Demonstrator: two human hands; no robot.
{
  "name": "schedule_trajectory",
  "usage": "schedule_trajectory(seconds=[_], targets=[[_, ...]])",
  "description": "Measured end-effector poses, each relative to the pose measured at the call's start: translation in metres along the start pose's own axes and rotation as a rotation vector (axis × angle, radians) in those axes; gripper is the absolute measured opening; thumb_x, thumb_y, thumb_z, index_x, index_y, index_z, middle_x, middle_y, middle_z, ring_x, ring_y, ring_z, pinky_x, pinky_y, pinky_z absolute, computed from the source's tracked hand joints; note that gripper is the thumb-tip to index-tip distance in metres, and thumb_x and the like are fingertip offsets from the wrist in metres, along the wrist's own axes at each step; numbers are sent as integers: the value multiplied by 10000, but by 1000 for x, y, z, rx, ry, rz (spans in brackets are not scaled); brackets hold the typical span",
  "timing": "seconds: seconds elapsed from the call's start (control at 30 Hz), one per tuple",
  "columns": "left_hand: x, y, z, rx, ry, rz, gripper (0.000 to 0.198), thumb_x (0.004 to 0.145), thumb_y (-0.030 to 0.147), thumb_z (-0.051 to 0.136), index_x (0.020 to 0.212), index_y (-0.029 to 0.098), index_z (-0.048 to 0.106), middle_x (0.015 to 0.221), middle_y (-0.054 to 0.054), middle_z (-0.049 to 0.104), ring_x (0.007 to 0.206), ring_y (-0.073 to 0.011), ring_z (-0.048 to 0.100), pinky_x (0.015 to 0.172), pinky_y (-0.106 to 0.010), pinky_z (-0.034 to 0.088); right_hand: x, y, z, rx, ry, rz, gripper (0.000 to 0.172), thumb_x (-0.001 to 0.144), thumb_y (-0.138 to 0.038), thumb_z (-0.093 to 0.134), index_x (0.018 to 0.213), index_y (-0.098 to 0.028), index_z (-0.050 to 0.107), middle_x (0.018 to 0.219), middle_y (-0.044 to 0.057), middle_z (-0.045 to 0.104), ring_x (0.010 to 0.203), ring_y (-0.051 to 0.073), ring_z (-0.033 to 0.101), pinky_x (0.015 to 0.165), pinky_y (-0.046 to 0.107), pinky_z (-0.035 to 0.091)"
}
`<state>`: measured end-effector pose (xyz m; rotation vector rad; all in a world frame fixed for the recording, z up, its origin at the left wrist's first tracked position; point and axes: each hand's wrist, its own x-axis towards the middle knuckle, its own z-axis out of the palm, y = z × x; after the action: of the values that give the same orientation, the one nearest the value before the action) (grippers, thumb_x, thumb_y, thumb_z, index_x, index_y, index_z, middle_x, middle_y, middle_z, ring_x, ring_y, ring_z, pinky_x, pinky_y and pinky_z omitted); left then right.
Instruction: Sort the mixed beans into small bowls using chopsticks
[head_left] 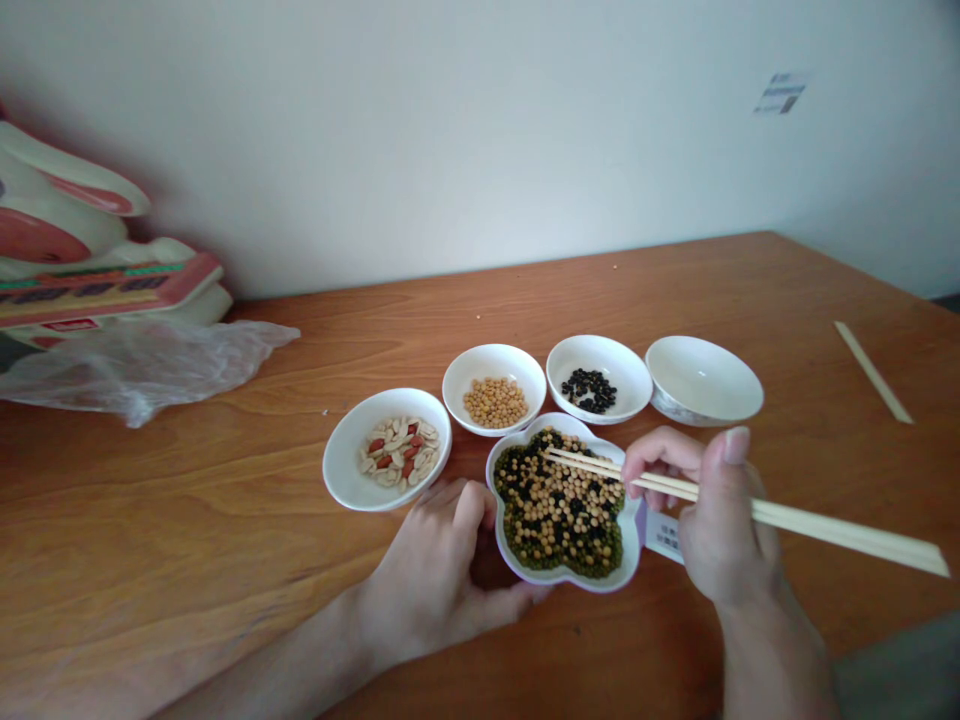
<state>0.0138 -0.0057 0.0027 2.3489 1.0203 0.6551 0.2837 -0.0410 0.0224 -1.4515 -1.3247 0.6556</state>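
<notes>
My right hand (712,515) is closed on a pair of pale wooden chopsticks (825,525). Their tips rest over the flower-shaped white dish (634,545), which is heaped with mixed yellow, green and black beans. My left hand (439,570) cups that dish's left rim, fingers curled against it. Behind it stand a bowl of peanuts (341,470), a bowl of yellow beans (457,385), a bowl of black beans (630,375) and an empty white bowl (705,380).
All of it sits on a wooden table (187,520) against a white wall. A crumpled clear plastic bag (142,365) and red-and-white packaging (82,260) lie at the far left. A loose wooden stick (874,372) lies at the right. A small white label (664,535) peeks out beside the dish.
</notes>
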Motion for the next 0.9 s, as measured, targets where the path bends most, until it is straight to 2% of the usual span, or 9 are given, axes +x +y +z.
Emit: schedule_trajectory(seconds=[0.57, 0.8, 0.9], targets=[[-1, -2, 0, 8, 1, -2, 502, 797, 511, 899, 963, 265, 494, 874, -8, 749, 729, -227, 721, 647, -349, 541, -1, -17, 9, -49, 100, -110, 847, 1120, -673, 224, 622, -213, 731, 513, 34, 594, 476, 131, 540, 456, 269, 384], [-2, -3, 2, 15, -9, 11, 509, 797, 510, 895, 970, 267, 483, 867, 0, 740, 719, -220, 716, 634, -341, 532, -2, -9, 1, 37, 171, -54, 930, 1060, -783, 182, 595, -212, 750, 526, 74, 639, 493, 172, 597, 429, 279, 430], [-1, -3, 1, 23, -8, 5, 511, 796, 518, 892, 965, 268, 480, 864, -1, 739, 714, -219, 713, 635, -343, 536, -1, -4, -3, 63, 130, -21, 958, 1022, -841, 149, 604, -213, 739, 541, 79, 648, 495, 177, 594, 428, 281, 437]])
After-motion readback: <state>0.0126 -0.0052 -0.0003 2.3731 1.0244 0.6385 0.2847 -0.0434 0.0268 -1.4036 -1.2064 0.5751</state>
